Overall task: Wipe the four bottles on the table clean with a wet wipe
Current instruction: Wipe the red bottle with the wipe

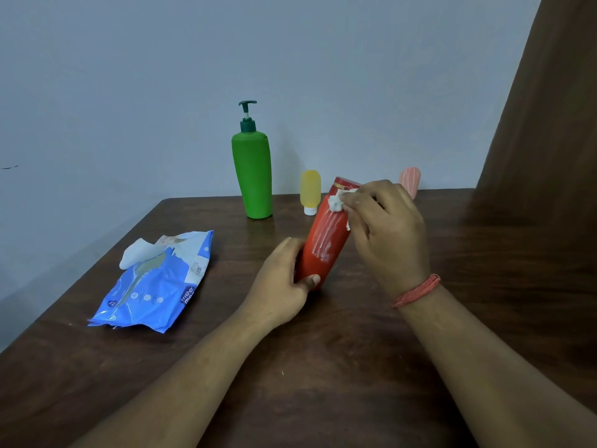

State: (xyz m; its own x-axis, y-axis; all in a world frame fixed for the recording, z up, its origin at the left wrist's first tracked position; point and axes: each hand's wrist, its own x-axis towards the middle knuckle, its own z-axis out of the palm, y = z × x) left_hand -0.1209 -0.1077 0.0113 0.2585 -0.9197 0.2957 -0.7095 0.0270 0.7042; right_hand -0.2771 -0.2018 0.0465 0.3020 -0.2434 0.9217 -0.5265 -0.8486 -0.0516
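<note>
A red bottle leans tilted over the middle of the dark wooden table. My left hand grips its lower end. My right hand pinches a crumpled white wet wipe against the bottle's upper part, near the cap. White wet streaks run down the red surface. A tall green pump bottle stands upright at the back. A small yellow bottle stands cap-down to its right. A pink striped bottle shows partly behind my right hand.
A blue wet-wipe pack lies flat on the left of the table, with a white wipe sticking out of its opening. A grey wall runs behind the table. A brown curtain hangs at the right.
</note>
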